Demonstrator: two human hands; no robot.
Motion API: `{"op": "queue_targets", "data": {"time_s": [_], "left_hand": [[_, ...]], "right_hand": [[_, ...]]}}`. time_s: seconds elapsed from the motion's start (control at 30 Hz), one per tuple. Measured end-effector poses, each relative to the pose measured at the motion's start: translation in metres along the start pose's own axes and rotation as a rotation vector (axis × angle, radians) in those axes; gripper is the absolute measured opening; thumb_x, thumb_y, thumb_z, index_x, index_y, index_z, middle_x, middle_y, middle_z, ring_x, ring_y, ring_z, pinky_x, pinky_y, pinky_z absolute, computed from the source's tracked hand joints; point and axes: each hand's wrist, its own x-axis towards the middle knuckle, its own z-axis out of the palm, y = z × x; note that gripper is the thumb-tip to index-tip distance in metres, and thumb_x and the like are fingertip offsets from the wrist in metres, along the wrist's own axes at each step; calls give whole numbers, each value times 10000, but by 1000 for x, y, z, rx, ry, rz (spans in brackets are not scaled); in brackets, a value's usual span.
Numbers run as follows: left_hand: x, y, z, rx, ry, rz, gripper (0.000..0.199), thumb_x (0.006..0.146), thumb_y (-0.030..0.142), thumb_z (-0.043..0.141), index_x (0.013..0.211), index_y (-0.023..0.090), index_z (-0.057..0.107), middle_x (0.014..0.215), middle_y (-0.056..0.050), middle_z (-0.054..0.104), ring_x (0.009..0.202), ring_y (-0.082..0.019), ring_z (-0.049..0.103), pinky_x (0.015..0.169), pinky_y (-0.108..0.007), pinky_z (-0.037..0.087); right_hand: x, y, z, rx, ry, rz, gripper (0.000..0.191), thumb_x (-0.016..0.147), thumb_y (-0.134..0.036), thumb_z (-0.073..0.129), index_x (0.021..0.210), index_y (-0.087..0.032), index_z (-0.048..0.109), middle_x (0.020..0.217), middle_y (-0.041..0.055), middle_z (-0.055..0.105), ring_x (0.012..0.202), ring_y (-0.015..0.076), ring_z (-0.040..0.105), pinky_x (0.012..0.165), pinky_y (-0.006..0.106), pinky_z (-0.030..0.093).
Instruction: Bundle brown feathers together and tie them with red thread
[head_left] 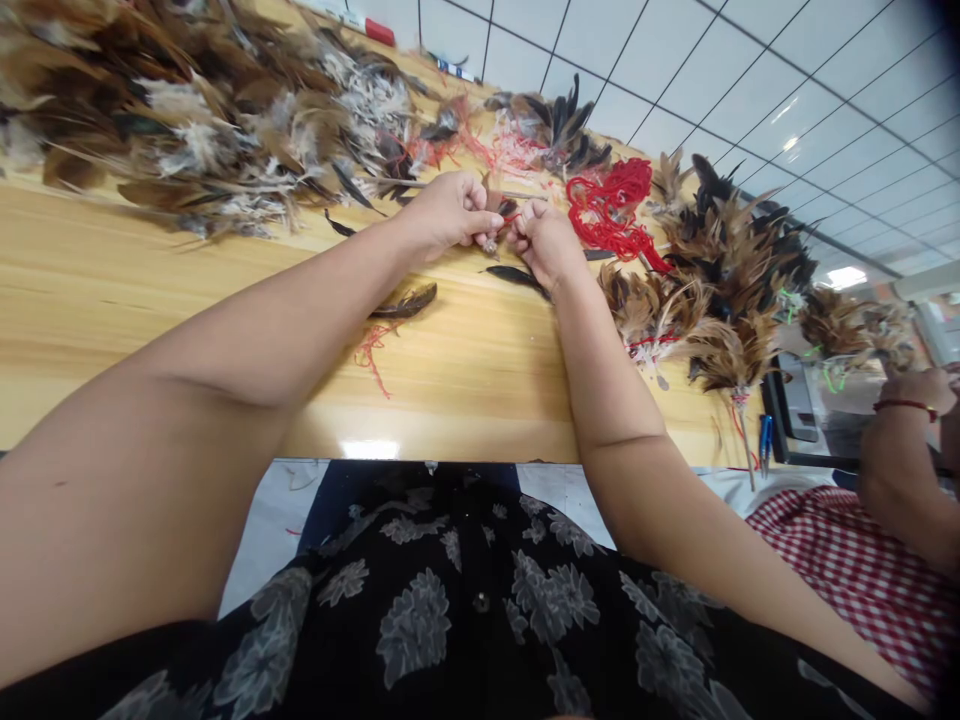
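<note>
Over the middle of the table, my left hand [454, 215] and my right hand [546, 240] work close together, both closed in a pinch. A short stretch of red string [511, 217] runs between their fingertips. Under the string, a small brown feather bundle [491, 243] shows in part between the hands; my fingers hide much of it. A thin stick [517, 195] lies just behind my fingers. Beside my right hand is a tangled heap of red string [619, 205]. A dark feather [517, 277] lies below the hands, and another dark feather [409, 302] lies near my left forearm.
Loose brown and white feathers [225, 120] pile up at the back left of the wooden table [465, 370]. Finished-looking feather bunches [735, 260] stand on the right. Red thread scraps [373, 350] and blue pens [765, 440] lie about. Another person's arm [900, 470] is at the far right.
</note>
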Motion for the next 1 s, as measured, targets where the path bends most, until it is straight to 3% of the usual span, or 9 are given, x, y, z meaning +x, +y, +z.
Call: {"op": "queue_targets", "data": {"time_s": [0.07,0.17,0.3,0.4,0.5,0.6,0.7,0.83,1.0], "left_hand": [[-2,4,1,30,-32,1,436,971,196,995,846,305,591,758,3,723,854,-243,770,862,-412,560],[-3,7,0,99,-102,19,335,985,212,988,862,308,692,776,-6,757,917,-258,751,984,-451,604],[1,0,-5,306,-51,113,310,863,202,992,827,311,704,739,25,710,1071,-283,732,1162,-451,577],[3,-4,-6,321,-29,149,311,857,232,970,776,324,683,697,14,662,1090,-305,739,1177,-450,596],[0,-1,-6,169,-98,79,301,933,248,980,814,306,709,737,-16,693,953,-304,782,1030,-470,653],[-5,6,-6,24,-117,20,295,954,141,986,895,272,728,786,-19,721,874,-266,793,978,-448,677],[-8,10,-8,-52,-99,6,312,928,60,977,950,257,736,812,-13,750,836,-238,777,988,-446,706],[-8,8,-12,-93,-160,3,278,929,131,1056,918,249,804,858,-53,820,883,-267,808,1087,-499,740],[-8,9,-11,-124,-163,-25,274,912,47,1020,851,214,811,833,-50,800,853,-239,807,1081,-466,716]], "right_hand": [[8,5,-2,-164,18,-90,487,1174,26,526,787,-254,433,773,-53,539,794,95,663,787,188,502],[16,10,-6,-493,21,-277,479,1179,-20,588,779,-258,471,889,-8,623,1040,186,765,1126,335,648],[10,11,-5,-665,-63,-377,475,1099,-26,759,793,-274,494,1139,75,726,1358,309,744,1434,479,588],[4,11,-3,-603,-104,-382,373,1140,-154,817,884,-288,580,1226,105,756,1456,343,703,1476,476,570],[7,11,-10,-614,-29,-432,289,1180,-194,764,942,-281,626,1249,103,767,1488,343,715,1462,486,570],[16,16,-20,-620,48,-467,260,1174,-165,730,952,-272,648,1246,85,798,1486,328,741,1445,493,567],[21,24,-26,-564,62,-447,226,1153,-148,747,964,-268,711,1204,53,839,1394,293,778,1428,482,580],[20,32,-23,-458,23,-395,212,1126,-136,771,960,-267,762,1173,42,869,1270,258,805,1410,465,608],[21,36,-20,-466,2,-380,195,1045,-147,846,930,-276,756,1194,56,889,1347,277,804,1426,434,611]]}}
